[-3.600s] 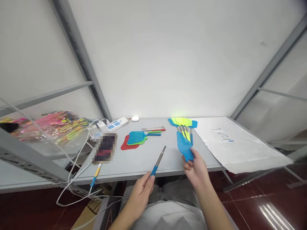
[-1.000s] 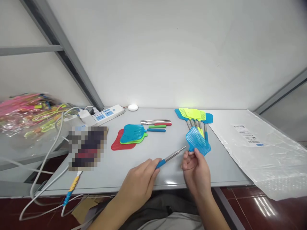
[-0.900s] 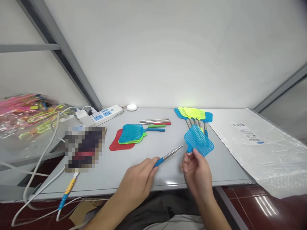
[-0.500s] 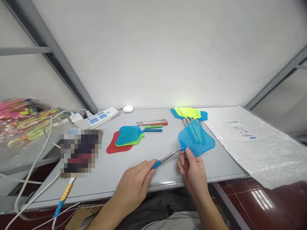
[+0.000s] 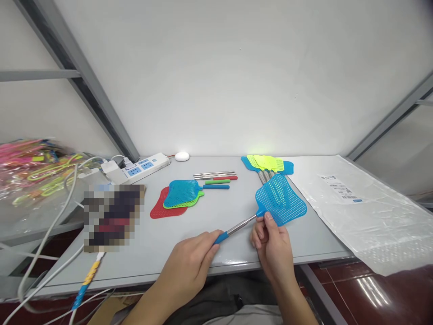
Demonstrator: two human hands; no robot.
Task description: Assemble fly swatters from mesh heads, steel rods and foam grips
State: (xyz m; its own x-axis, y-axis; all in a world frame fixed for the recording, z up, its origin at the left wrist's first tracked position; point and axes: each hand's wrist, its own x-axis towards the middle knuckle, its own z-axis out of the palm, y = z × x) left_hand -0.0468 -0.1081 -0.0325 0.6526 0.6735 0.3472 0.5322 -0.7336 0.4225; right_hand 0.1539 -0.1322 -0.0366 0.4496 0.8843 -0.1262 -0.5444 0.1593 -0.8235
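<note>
A blue fly swatter (image 5: 282, 201) with a metal shaft is held between my two hands, its head tilted up to the right. My left hand (image 5: 191, 257) is closed around its blue grip. With thumb and fingers, my right hand (image 5: 274, 239) pinches the neck where the shaft meets the head. Behind it lie assembled swatters with yellow heads (image 5: 265, 162) and blue ones, their shafts partly hidden. On the left of the table are a loose blue swatter head (image 5: 182, 193), a green one under it and a red one (image 5: 165, 208).
Metal rods (image 5: 214, 174) and red, green and blue handle grips (image 5: 217, 187) lie mid-table. A power strip (image 5: 145, 168) with cables and a white mouse-like object (image 5: 181, 156) stand at the back left. A white plastic bag (image 5: 324, 198) hangs over the right edge.
The swatter and both hands appear slightly lower and farther right, while the whole view has also shifted a little. My hold on the swatter looks the same.
</note>
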